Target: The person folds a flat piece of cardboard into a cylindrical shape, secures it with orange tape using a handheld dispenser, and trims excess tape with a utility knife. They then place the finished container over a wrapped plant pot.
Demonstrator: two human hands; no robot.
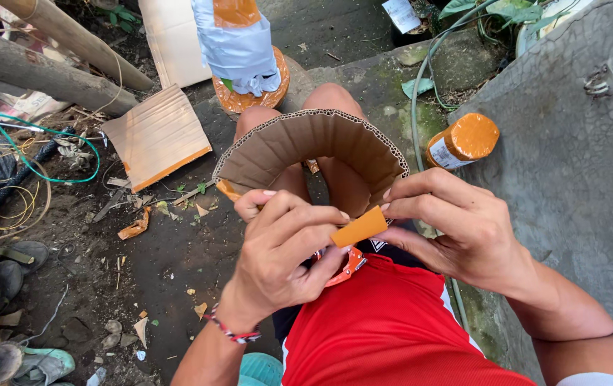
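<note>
Dark, damp ground strewn with wire (31, 154), bamboo poles (49, 75) and cardboard scraps (156, 136) spreads out under the seated person, with a concrete wall (571, 157) at their right and an orange-capped bottle (462, 141) resting against it. Over the knees, both hands hold a curved strip of corrugated cardboard (314, 146) bent into an arch, its ends coming down to the fingers. The left hand (285, 250) is closed around one end and also grips an orange-handled cutter (346, 268), while the right hand (449, 221) pinches the other end together with a small orange tab (360, 227).
</note>
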